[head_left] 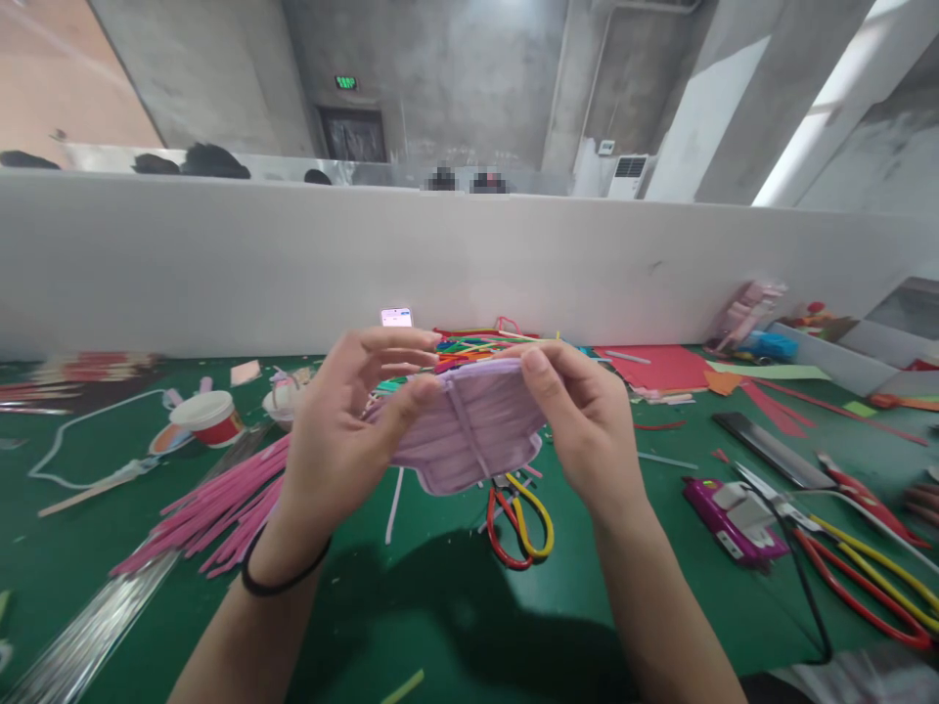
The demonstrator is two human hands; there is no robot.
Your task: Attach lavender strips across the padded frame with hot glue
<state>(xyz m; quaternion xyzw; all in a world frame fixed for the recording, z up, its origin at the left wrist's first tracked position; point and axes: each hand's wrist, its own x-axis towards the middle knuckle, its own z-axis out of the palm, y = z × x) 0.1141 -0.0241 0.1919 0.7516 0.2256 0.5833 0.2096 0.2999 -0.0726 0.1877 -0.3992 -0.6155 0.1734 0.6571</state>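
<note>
Both hands are raised over the table around a flat lilac piece [476, 440], which looks made of pipe cleaners laid side by side, with a wavy lower edge and one strip across its middle. At the upper right edge, my right hand [587, 420] pinches it between thumb and fingers. My left hand [344, 430] holds its left end, thumb in front and the other fingers curled above, slightly spread. Just below the piece lie scissors [522, 528] with red and yellow handles, their blades hidden behind it.
Pink pipe cleaners [212, 504] and a paper cup [209, 418] lie left. Several coloured pipe cleaners [484, 342] and a phone [397, 318] are behind my hands. To the right are a purple power strip [734, 528], more scissors [866, 577], red paper [652, 369] and another person's hand [925, 504].
</note>
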